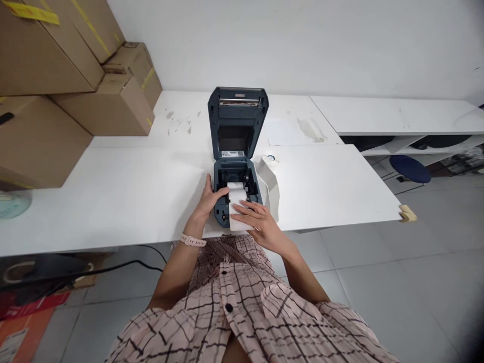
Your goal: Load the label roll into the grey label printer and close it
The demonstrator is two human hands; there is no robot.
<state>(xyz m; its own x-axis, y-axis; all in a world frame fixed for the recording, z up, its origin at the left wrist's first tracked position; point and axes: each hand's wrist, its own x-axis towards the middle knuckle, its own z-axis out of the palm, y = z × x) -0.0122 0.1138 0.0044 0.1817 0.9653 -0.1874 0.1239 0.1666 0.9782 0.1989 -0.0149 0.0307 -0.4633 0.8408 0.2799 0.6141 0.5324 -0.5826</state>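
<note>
A dark label printer (219, 209) stands on the white table with its lid (238, 121) tilted up and back. Inside sits a roll of white labels (236, 186), and its strip (236, 222) runs forward over the printer's front edge. My left hand (207, 200) grips the printer's left side, fingers along the outer wall and thumb reaching over the rim to the roll. Flat on the label strip lies my right hand (259, 222), its fingers stretched out and a little apart. The fingers cover part of the strip and of the printer's right front.
Right of the printer a curled white strip (271, 194) lies on the table (325, 186), with a small roll end at its back. Cardboard boxes (113, 106) are stacked at the left. A blue stool (410, 169) stands at the right. A black cable (124, 264) hangs below the table.
</note>
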